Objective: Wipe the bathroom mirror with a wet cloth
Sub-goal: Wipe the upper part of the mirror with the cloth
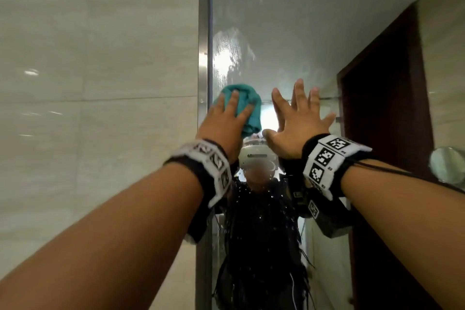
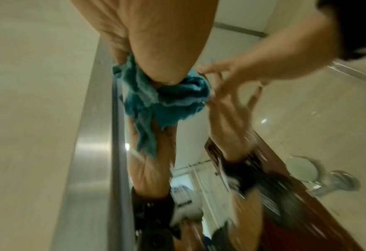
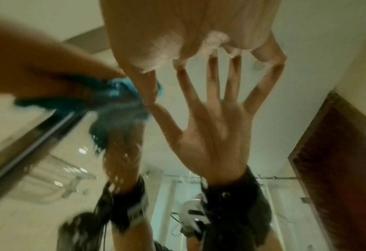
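A bunched teal cloth [image 1: 249,100] lies against the mirror [image 1: 289,33] close to its left edge. My left hand [image 1: 224,121] presses it to the glass, fingers spread straight over it. In the left wrist view the cloth [image 2: 167,101] bulges out under the thumb of the left hand [image 2: 156,42], and a loose end hangs down. My right hand [image 1: 299,118] lies flat on the glass just right of the cloth, fingers spread, holding nothing. In the right wrist view the right hand [image 3: 188,34] meets its own reflection fingertip to fingertip. Wet smears [image 1: 226,58] mark the glass above the cloth.
A steel frame strip [image 1: 203,58] runs down the mirror's left edge, with a pale tiled wall [image 1: 100,83] beyond it. A dark wooden door [image 1: 382,108] shows in the mirror at right. A small round mirror [image 1: 446,165] juts out at the far right.
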`<action>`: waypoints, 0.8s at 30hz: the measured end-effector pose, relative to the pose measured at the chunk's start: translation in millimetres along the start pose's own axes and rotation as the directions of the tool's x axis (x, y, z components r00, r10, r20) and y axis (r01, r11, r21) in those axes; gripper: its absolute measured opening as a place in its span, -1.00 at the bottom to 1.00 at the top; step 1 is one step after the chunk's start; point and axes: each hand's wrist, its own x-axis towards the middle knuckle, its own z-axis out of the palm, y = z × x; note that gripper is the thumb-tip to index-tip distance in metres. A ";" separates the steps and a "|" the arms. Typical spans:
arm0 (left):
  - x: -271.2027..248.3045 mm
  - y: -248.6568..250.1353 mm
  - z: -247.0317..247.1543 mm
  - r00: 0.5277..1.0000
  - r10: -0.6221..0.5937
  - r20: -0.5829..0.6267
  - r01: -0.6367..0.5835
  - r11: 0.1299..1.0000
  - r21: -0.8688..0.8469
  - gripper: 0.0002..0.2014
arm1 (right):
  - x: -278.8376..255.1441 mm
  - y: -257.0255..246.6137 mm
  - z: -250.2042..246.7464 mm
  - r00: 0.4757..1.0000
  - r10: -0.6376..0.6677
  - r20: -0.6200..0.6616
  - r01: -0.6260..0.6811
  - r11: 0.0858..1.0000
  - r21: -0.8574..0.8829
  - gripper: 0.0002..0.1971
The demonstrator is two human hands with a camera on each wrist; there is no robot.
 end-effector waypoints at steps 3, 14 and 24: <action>25.7 -30.4 -26.6 0.997 -0.063 -0.054 0.066 0.997 0.050 -0.29 | 0.2 0.9 1.5 1.000 -0.009 -0.018 0.009 1.000 -0.001 -0.13; -2.0 -13.1 6.9 0.999 -0.041 0.006 0.041 0.997 -0.071 -0.29 | 1.4 0.9 4.2 0.999 -0.006 -0.034 0.005 1.000 -0.027 -0.14; 22.1 1.1 -3.9 0.999 -0.031 0.039 0.038 0.981 -0.192 -0.18 | 2.7 2.2 5.2 1.000 -0.004 -0.026 0.004 1.000 -0.019 -0.13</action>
